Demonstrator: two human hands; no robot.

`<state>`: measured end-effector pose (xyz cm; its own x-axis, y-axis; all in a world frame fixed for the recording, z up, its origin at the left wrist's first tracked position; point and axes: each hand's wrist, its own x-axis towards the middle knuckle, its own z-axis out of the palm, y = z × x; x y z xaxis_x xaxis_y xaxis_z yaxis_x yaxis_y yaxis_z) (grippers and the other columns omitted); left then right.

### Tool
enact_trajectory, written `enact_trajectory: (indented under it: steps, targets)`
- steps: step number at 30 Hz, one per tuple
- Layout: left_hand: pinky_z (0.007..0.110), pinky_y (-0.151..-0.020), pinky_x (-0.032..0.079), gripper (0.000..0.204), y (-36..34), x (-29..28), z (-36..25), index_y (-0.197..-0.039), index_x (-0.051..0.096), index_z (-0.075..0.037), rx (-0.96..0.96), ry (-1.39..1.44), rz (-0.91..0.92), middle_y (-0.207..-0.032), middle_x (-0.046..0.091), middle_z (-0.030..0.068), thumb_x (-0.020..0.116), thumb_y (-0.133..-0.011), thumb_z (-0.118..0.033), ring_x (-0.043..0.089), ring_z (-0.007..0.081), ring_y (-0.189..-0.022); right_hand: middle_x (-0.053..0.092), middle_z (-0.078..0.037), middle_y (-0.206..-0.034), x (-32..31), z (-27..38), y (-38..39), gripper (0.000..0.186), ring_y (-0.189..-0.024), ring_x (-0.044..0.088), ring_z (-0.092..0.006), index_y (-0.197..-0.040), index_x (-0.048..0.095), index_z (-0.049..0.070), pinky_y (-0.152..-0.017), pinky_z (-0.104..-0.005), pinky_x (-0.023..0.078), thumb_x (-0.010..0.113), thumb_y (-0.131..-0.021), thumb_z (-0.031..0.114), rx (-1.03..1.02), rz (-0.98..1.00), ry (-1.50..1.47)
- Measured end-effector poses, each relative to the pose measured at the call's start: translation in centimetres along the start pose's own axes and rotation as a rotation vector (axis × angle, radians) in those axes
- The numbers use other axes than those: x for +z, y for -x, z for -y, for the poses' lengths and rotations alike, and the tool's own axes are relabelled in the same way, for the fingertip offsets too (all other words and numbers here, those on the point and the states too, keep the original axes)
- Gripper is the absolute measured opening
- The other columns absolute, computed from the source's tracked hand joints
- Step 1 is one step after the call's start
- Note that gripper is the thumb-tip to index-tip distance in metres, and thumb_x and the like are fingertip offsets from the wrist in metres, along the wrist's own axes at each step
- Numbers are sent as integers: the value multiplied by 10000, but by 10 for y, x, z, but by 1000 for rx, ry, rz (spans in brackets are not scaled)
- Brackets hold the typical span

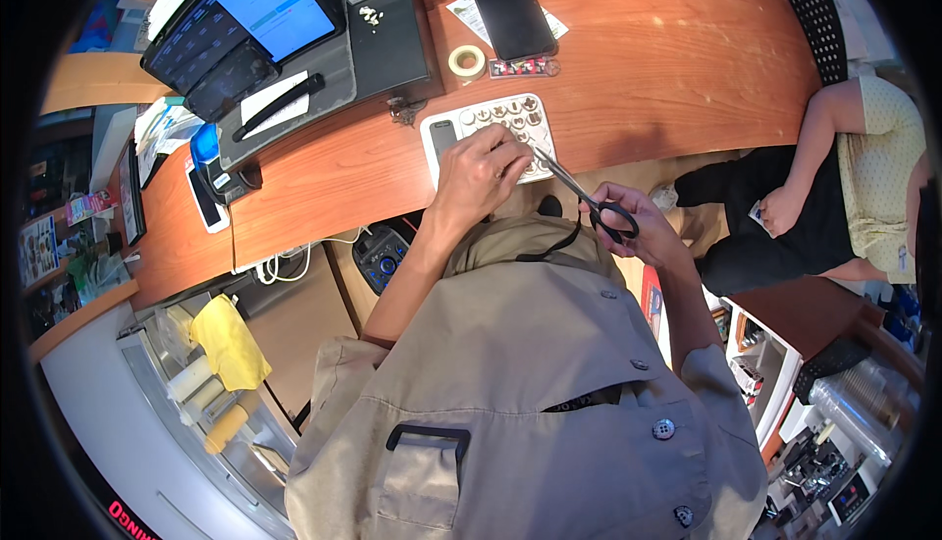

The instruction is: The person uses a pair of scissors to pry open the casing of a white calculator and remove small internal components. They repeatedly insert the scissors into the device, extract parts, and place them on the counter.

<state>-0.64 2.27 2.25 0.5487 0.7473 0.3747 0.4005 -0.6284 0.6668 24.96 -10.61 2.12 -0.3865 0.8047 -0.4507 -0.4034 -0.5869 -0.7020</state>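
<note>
While your right hand holds the scissors by their dark handles, just right of centre in the head view, your left hand hangs over the white calculator with its fingers curled in. Thumb and fingertips look bunched together, but whatever might be between them is too small or hidden, so I can't tell if you're pinching anything. Right fingers are clearly wrapped on the handles. The blades point up and left, tips right by your left fingertips, and look about closed from here.

My read: you're at a fine snipping or picking step. Next move calls for a steady left hand and tiny blade motion, tips kept off your skin.

As for writing, not much to go on. Calculator keys carry dark symbols on round caps, and its grey display shows no digits I can make out. Upper left, the lit monitor has blue and white panels, with text too small for me. Glowing red lettering sits at the lower left rim. Up top, the black phone has a dark screen, and the printed paper under it is too fine to read.
</note>
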Motion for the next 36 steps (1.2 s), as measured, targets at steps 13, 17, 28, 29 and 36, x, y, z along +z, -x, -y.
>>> enact_trajectory:
  steps: [13,17,28,29,36]
  targets:
    - [351,-606,539,70,-7,5,0,-919,754,-21,16,40,-34,-844,702,87,787,-879,-68,683,248,-673,621,-4,-679,19,3,5,310,-473,509,-58,-1187,647,41,-430,-213,309,733,-977,252,-6,-128,131]
    - [339,-599,534,74,-10,4,-1,-941,753,5,-155,108,31,-854,723,109,760,-910,-61,687,222,-668,621,-6,-681,21,2,7,305,-481,516,-55,-1195,631,39,-435,-211,314,716,-990,249,10,-118,113]
    - [335,-661,582,129,-16,-6,-2,-984,776,3,-156,108,139,-899,735,110,800,-865,-41,725,226,-770,627,-2,-707,26,-2,5,270,-498,529,-32,-1200,622,44,-439,-189,316,685,-1013,230,-2,-140,132]
    - [335,-662,586,128,-15,-5,-2,-981,776,1,-140,92,123,-900,734,109,801,-863,-41,726,225,-768,627,-2,-707,26,-3,5,271,-498,529,-31,-1199,622,44,-438,-188,316,686,-1013,229,-2,-142,129]
    - [327,-654,572,113,-9,2,-4,-945,756,10,-166,82,52,-898,722,101,803,-847,-21,713,220,-748,634,-19,-702,24,-15,3,248,-472,528,-41,-1191,630,39,-414,-183,309,681,-1018,208,-30,-154,62]
